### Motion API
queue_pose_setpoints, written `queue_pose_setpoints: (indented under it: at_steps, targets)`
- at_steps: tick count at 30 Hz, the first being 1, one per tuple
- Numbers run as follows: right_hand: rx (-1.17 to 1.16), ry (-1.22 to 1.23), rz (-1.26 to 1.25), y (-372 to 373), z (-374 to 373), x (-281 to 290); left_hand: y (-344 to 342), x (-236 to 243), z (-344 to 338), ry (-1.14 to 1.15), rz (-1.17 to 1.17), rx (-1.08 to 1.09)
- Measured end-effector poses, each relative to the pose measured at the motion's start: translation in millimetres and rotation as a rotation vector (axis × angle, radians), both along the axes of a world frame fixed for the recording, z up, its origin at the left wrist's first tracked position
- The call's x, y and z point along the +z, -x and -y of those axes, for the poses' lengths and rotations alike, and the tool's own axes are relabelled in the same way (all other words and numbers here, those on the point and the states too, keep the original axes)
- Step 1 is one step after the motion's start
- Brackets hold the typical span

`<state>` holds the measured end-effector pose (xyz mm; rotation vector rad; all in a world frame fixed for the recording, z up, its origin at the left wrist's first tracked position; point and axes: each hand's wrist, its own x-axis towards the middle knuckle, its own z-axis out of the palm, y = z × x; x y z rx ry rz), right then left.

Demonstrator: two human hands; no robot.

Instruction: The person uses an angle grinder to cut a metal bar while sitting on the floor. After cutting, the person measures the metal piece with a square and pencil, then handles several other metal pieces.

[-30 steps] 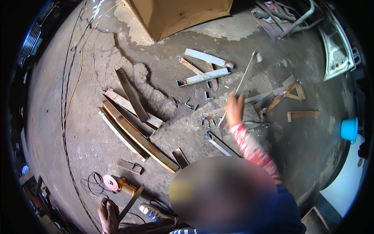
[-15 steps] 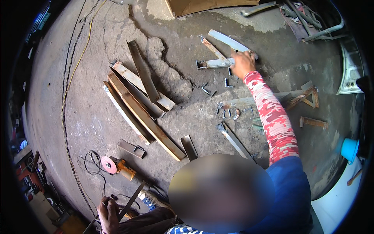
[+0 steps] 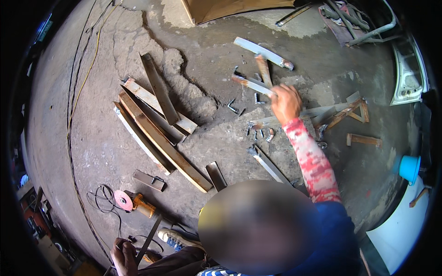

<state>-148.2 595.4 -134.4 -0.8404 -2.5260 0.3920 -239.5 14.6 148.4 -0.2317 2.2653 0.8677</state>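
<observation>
My right hand (image 3: 286,104), in a pink camouflage sleeve, grips the near end of a short grey metal angle bar (image 3: 256,85) with a rusty far end. A rusty strip (image 3: 263,70) lies beyond it, blurred, and a longer pale angle bar (image 3: 262,51) lies farther off. At the lower left, my left hand (image 3: 124,257) is closed around a dark flat metal bar (image 3: 151,239) that slants up to the right. Near that bar lies an orange angle grinder (image 3: 143,206) with a pink disc. Small metal offcuts (image 3: 233,106) are scattered short of the right hand.
A stack of long rusty angle bars (image 3: 161,138) covers the floor left of centre. Welded bar pieces (image 3: 340,112) lie to the right, near a blue bucket (image 3: 409,169). Cables (image 3: 70,124) run along the left. A cardboard sheet (image 3: 239,10) stands at the far edge.
My right hand has drawn the grey angle bar nearer, away from the longer pale bar. The rusty strip beside it has swung round. My left hand stays closed on its bar.
</observation>
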Motion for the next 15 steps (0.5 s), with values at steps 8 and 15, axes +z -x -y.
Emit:
queue_pose_setpoints:
  at_steps: [8,15]
  targets:
    - [-0.399,0.037,-0.172,-48.5,-95.3,43.6,-2.4,-0.2,1.9,0.027,-0.013,-0.004]
    - [-0.373,-0.166,0.008,101.2,-239.3,117.4,-7.3,-1.8,1.1,0.019,-0.03,0.072]
